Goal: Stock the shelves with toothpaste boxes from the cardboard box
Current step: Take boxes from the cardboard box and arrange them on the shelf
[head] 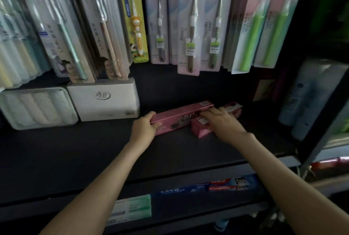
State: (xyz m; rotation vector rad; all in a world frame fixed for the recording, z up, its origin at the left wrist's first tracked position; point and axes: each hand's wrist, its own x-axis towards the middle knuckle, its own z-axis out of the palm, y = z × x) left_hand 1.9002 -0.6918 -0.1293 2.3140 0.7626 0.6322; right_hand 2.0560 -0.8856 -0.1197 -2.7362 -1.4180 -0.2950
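Reaching deep onto the dark shelf (pixel 85 151), the person had both hands on one long pink toothpaste box (pixel 181 115), as the head view showed it; the left hand (pixel 145 127) had its grip closed round the box's left end, fingers curled over the front edge; the right hand (pixel 224 121) lay over the right end, its grip wide, fingers almost straight and pressing on top rather than clasping, as far as I could see. That box lay lengthwise on the shelf, near the back, just right of a white carton (pixel 105 100); a second pink box (pixel 203 129) sat just in front of it, partly under the right palm, and a third (pixel 234 108) lay behind the right fingers, nearer the back wall. Packs of toothbrushes (pixel 188 27) hung above, and other toothpaste boxes (pixel 232 183) lined the shelf below.

I judged the stocking to be in its early part; three pink boxes had reached the shelf, the one in hand not yet squared up or let go, and most of the dark board to the left and front was bare. The cardboard box was out of sight, so what remained in it I could not tell.
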